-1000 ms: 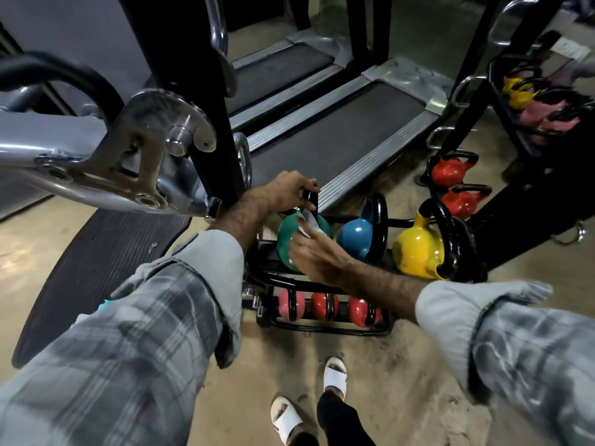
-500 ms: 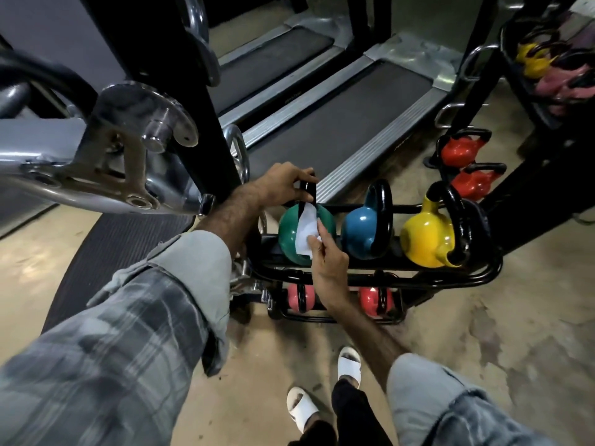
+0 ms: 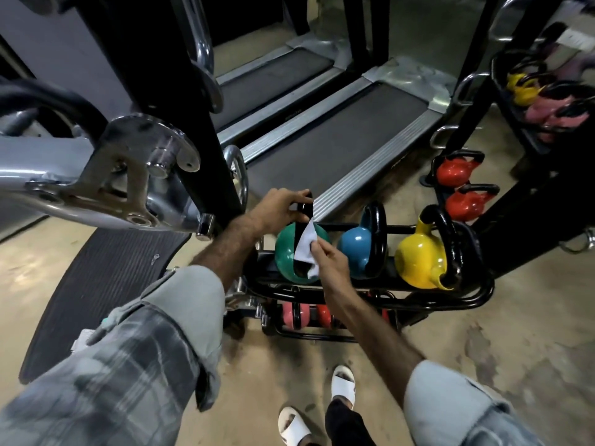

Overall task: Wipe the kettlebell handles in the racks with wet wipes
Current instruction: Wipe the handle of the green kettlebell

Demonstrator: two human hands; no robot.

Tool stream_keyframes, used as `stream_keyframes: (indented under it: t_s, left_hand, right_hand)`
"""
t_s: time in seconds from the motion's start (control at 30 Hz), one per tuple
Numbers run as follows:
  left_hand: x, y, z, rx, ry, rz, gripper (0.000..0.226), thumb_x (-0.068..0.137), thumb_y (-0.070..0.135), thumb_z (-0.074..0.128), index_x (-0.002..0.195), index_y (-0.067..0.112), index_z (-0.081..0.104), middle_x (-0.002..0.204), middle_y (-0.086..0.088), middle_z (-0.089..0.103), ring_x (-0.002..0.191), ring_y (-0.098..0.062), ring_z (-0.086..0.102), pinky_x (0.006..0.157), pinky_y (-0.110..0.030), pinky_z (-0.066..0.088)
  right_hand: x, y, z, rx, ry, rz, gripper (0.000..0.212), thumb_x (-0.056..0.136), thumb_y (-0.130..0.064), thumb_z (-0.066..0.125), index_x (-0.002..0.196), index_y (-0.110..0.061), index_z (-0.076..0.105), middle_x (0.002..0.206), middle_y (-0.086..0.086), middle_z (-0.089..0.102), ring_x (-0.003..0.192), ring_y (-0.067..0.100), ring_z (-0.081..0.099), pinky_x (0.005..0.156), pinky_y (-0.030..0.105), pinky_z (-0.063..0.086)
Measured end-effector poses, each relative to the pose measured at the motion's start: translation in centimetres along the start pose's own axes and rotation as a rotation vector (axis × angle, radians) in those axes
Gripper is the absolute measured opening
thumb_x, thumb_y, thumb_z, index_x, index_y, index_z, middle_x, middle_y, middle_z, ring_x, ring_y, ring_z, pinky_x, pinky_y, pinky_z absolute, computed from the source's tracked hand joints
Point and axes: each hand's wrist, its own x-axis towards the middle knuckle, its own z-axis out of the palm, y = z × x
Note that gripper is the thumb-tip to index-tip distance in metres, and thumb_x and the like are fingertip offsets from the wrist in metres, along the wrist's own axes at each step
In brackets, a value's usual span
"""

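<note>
Gripping glossy black handle [image 3: 302,210], right hand [image 3: 330,263] presses crumpled wipe [image 3: 306,249].

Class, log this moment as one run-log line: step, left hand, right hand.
step: wiping green kettlebell handle | left hand: grips handle top | right hand: holds wet wipe on handle

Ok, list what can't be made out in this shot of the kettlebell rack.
Head view only:
- Lower shelf's small red kettlebells: partly hidden by the right forearm and rack bars; their count can't be told.
- Green kettlebell handle: its top is covered by the left hand, its side by the wet wipe in the right hand.
- Far rack, upper right: blurred, cut by the frame edge.
- Wipe's wetness: not visible.
</note>
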Motion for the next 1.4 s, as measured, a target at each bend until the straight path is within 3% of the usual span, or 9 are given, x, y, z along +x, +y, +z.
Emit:
stream_keyframes:
  t_s: [0.13,0.33,0.47,0.63,0.87,1.07,1.13,1.27,1.4]
  left_hand:
    - [-2.6,-0.1,2.4,-0.313,0.277,-0.017,0.033,0.078,0.001,0.072,0.111,0.003,0.069,0.126,-0.013,0.062,0.113,-0.020,0.062,0.100,-0.039,0.049]
    - [-8.3,0.7,6.3,-0.196,0.535,0.080,0.029,0.076,-0.003,0.073,0.105,0.002,0.070,0.109,-0.010,0.066,0.099,-0.014,0.064,0.090,-0.021,0.052]
    - [-10.7,0.5,8.9,-0.049,0.435,0.074,0.054,0.080,-0.007,0.065,0.131,0.006,0.055,0.140,-0.012,0.048,0.124,-0.011,0.048,0.105,-0.008,0.033]
    - [-11.8,1.0,9.8,0.022,0.316,0.049,0.071,0.092,0.000,0.052,0.151,0.021,0.020,0.157,0.016,0.004,0.139,-0.008,0.027,0.113,-0.023,0.029]
    - [-10.5,1.1,8.7,0.031,0.439,0.079,0.046,0.091,0.031,0.052,0.131,0.007,0.055,0.140,-0.010,0.052,0.111,-0.025,0.063,0.090,-0.031,0.052]
    - [-9.8,1.6,7.4,0.009,0.322,0.008,0.054,0.091,0.015,0.059,0.142,0.018,0.040,0.150,0.001,0.029,0.119,-0.013,0.051,0.098,-0.016,0.040]
    - [-9.5,1.4,7.0,0.009,0.292,0.012,0.057,0.090,0.011,0.060,0.142,0.019,0.039,0.152,0.000,0.026,0.125,-0.014,0.048,0.101,-0.017,0.040]
    - [-8.5,1.1,6.4,0.037,0.267,0.098,0.060,0.082,0.006,0.068,0.138,0.010,0.047,0.155,-0.006,0.029,0.136,-0.020,0.039,0.110,-0.022,0.034]
    - [-7.9,1.1,5.6,0.053,0.256,0.069,0.054,0.078,0.012,0.073,0.130,0.011,0.057,0.149,-0.006,0.040,0.131,-0.021,0.047,0.106,-0.032,0.043]
  right_hand:
    - [2.4,-2.7,2.3,0.071,0.116,0.066,0.020,0.096,-0.024,0.056,0.086,-0.023,0.074,0.097,0.002,0.073,0.083,0.017,0.066,0.071,0.029,0.050]
    - [1.0,-2.5,0.5,-0.121,0.185,-0.161,0.022,0.089,-0.029,0.068,0.109,-0.021,0.063,0.103,-0.004,0.071,0.094,0.012,0.067,0.080,0.026,0.054]
    - [4.2,-5.1,1.0,-0.427,0.053,-0.457,0.020,0.089,-0.026,0.068,0.107,-0.020,0.073,0.109,-0.006,0.073,0.100,-0.001,0.065,0.091,0.014,0.049]
    - [8.4,-7.7,1.4,-0.793,-0.198,-0.508,0.031,0.096,-0.026,0.060,0.124,-0.014,0.067,0.140,-0.001,0.056,0.136,0.011,0.044,0.102,0.003,0.023]
    - [6.4,-5.5,-1.1,-0.803,-0.372,-0.677,0.024,0.098,-0.021,0.056,0.116,-0.019,0.071,0.145,-0.011,0.049,0.141,-0.001,0.026,0.113,0.009,0.022]
    - [11.2,-8.9,1.2,-0.789,-0.319,-0.515,0.025,0.098,-0.019,0.054,0.112,-0.005,0.070,0.115,0.007,0.070,0.108,0.013,0.062,0.100,0.029,0.045]
    - [10.9,-8.9,1.2,-0.812,-0.376,-0.546,0.023,0.099,-0.017,0.053,0.107,-0.003,0.069,0.109,0.009,0.071,0.101,0.011,0.062,0.095,0.021,0.045]
    - [9.3,-6.6,-0.3,-0.880,-0.414,-0.699,0.025,0.100,-0.020,0.052,0.114,-0.008,0.070,0.130,-0.002,0.062,0.137,0.008,0.039,0.114,0.016,0.025]
    - [10.7,-7.2,0.0,-0.828,-0.464,-0.662,0.023,0.099,-0.019,0.054,0.109,-0.009,0.071,0.122,0.000,0.065,0.125,0.006,0.048,0.107,0.014,0.032]
